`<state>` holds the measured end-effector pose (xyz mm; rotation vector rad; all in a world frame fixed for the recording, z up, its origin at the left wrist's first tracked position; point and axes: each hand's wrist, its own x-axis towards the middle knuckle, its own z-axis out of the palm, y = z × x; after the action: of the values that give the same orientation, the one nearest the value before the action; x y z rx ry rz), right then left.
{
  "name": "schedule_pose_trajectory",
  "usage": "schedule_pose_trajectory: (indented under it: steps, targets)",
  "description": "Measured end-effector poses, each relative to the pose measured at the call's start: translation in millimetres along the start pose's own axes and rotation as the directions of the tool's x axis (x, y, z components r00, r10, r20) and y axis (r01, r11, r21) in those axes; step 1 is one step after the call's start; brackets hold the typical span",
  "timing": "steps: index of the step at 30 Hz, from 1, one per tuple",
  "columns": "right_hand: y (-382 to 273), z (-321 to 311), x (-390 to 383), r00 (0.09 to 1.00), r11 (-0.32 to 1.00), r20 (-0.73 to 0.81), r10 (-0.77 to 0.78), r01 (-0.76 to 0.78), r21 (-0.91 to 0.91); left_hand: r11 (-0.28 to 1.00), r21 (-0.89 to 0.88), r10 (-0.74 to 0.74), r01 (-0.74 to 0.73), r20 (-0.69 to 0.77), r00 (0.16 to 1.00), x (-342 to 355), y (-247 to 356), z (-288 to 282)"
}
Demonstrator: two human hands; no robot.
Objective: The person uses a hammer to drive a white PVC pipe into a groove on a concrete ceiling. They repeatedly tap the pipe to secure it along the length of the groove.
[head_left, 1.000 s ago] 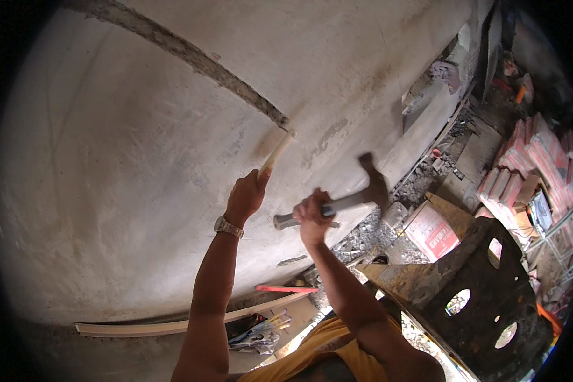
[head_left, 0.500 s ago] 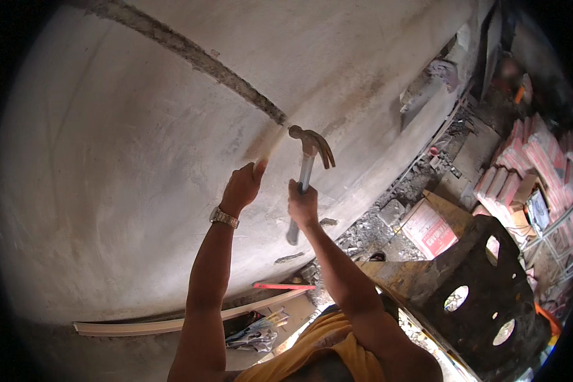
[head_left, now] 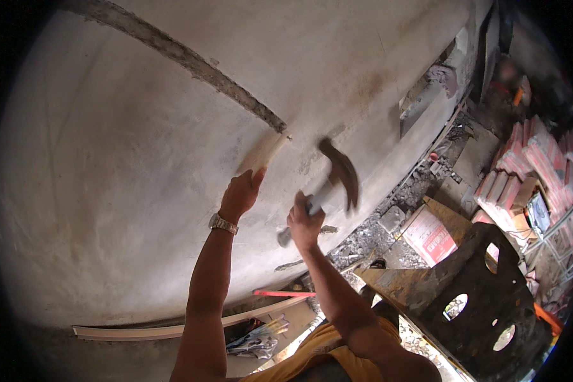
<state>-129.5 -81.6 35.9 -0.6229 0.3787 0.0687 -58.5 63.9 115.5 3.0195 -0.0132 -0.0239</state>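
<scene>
My left hand, with a metal-banded watch at the wrist, is closed round a chisel, a pale bar slanting up toward the right. The bar's upper end is close to the lower end of a rough groove cut in the grey plastered wall. My right hand grips a claw hammer by its grey handle. The hammer head, blurred by motion, is up and to the right of the chisel, apart from it. Where the chisel meets the wall is hard to make out.
Rubble lies along the wall's foot at right. A white and red bucket, a dark board with holes and stacked pink-and-white packages stand beyond. A recess opens in the wall; a pale strip lies below.
The hammer has swung back from the chisel's upper end, down and to the right, and its head has tilted. My left hand with the chisel has barely moved.
</scene>
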Motion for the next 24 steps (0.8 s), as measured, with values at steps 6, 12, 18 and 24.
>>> schedule_pose_trajectory:
  steps: [6,12,18,24]
  targets:
    - [20,-8,37,0.994,0.881,0.103,-0.035,0.079,-0.466,0.999,-0.007,-0.044,0.044,0.04,0.998,-1,3,0]
    - [31,6,34,0.991,0.99,0.037,-0.128,0.125,0.068,1.0,-0.028,0.008,-0.008,0.02,1.0,13,5,3]
    - [-7,-22,19,0.977,0.906,0.05,0.209,-0.175,-0.387,0.995,0.069,-0.071,0.075,-0.062,0.996,-7,22,-1]
    - [-11,-83,-13,0.993,0.817,-0.095,0.074,-0.115,-0.565,0.958,-0.204,0.158,-0.203,-0.218,0.963,-10,25,28]
